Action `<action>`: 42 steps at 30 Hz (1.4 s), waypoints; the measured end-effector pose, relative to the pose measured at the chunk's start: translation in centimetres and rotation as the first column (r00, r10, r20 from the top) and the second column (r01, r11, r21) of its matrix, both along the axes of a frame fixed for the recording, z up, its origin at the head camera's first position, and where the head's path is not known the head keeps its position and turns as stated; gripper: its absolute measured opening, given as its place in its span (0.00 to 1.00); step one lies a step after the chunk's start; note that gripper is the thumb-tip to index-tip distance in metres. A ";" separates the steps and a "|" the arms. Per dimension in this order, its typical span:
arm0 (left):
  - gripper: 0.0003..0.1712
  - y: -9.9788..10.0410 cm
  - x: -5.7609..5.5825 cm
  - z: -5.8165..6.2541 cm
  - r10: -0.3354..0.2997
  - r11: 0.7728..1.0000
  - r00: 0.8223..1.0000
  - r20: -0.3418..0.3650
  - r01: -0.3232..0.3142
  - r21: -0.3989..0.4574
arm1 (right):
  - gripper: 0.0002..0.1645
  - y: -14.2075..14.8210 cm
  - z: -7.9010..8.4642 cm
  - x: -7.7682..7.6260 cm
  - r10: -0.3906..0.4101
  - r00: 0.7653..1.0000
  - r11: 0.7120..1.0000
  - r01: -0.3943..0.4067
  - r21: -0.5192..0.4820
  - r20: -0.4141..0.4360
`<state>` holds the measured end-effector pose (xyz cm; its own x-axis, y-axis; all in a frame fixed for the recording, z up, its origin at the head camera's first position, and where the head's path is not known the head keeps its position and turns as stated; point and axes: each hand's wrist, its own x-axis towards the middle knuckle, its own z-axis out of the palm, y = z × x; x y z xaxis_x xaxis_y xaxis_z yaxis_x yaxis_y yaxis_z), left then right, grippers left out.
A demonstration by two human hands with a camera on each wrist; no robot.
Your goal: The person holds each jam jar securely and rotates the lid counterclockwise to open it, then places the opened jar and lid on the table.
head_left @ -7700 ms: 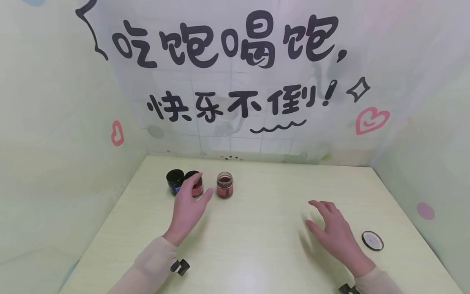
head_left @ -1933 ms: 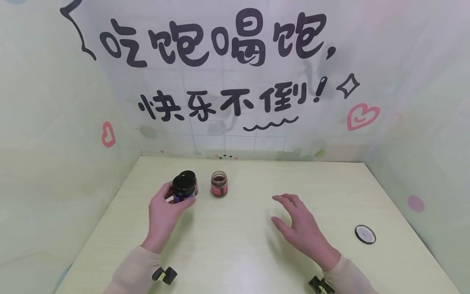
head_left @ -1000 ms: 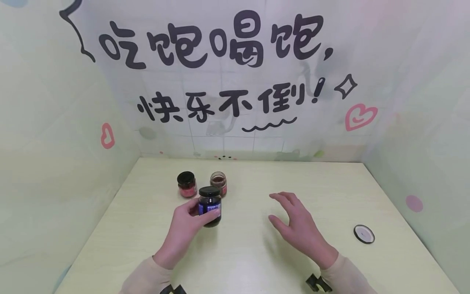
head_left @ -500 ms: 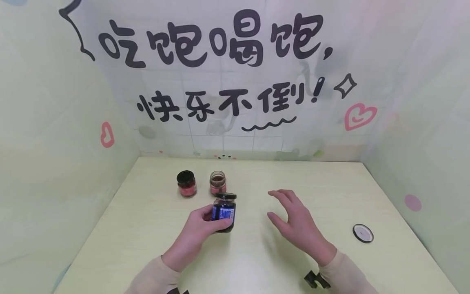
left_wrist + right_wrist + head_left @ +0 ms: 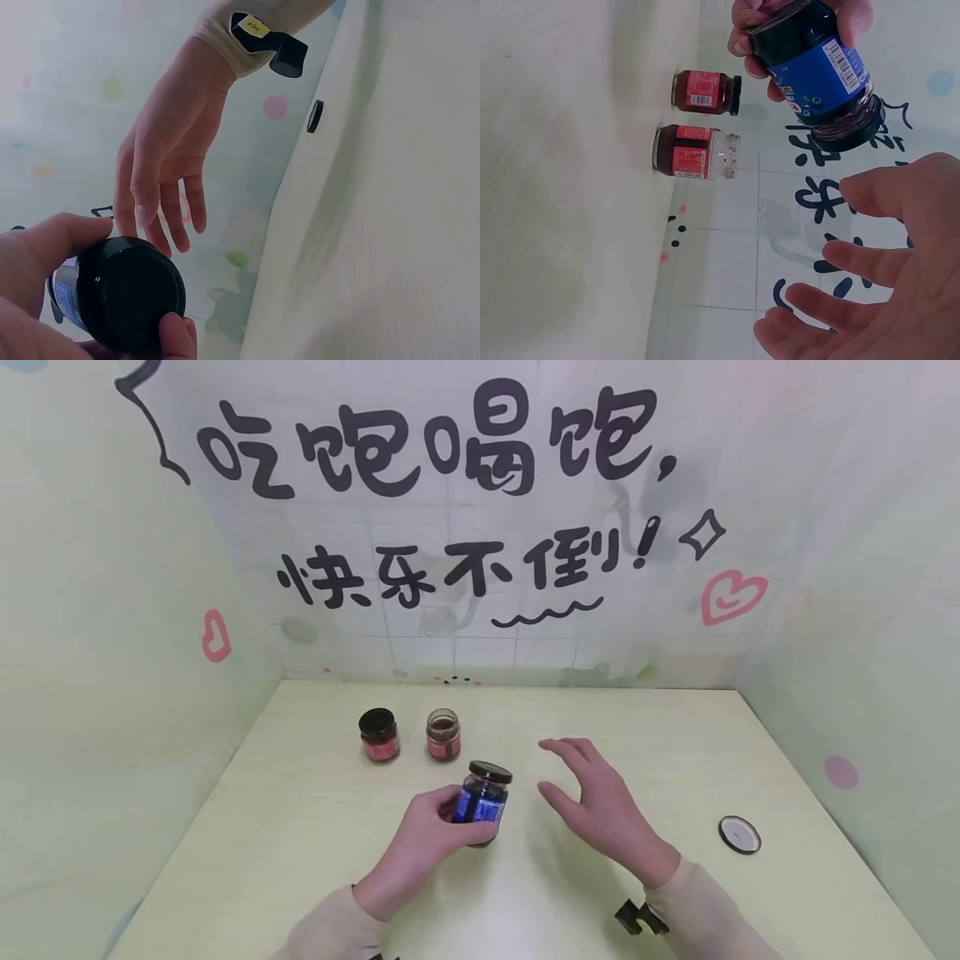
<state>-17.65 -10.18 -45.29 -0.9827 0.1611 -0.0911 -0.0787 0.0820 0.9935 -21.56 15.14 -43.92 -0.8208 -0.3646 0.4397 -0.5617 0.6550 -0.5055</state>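
Blue-labelled, dark glass jar in left hand, black round lid leaning toward right hand

Left fingers and thumb wrapped round the jar body, thumb across the label; lid uncovered. Jar held above the pale wood-grain table, near the middle. Right fingers relaxed, slightly bent, thumb apart, grasping nothing.

Key relation: lid to right fingertips. Jar's long axis mostly upright, top tipped to the person's right, so the lid is the end nearer the right hand. Lid sits left of and near the right thumb, a gap between, no contact. Left hand is the one on the jar; any next move probably turns on that gap.

Around: squat red-labelled glass jar with black lid and lidless red-labelled clear glass jar stand side by side, apart, behind the left hand, off the line between lid and right fingers. Black-rimmed loose disc lid, pale inside up, lies right of the right hand, also out of the way.
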 end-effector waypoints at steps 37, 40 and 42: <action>0.31 2.4 0.4 -1.1 -0.026 0.958 0.985 -0.171 -0.025 -0.287 | 0.24 -3.2 1.0 0.0 0.085 0.959 0.995 -0.066 -0.078 0.269; 0.31 2.4 0.5 -1.2 -0.023 0.954 0.983 -0.182 -0.033 -0.298 | 0.22 -3.3 1.0 0.0 0.051 0.962 0.998 -0.044 -0.034 0.267; 0.31 2.5 0.6 -1.2 -0.025 0.951 0.982 -0.189 -0.036 -0.308 | 0.21 -3.4 1.0 0.0 0.022 0.964 1.000 -0.023 0.002 0.266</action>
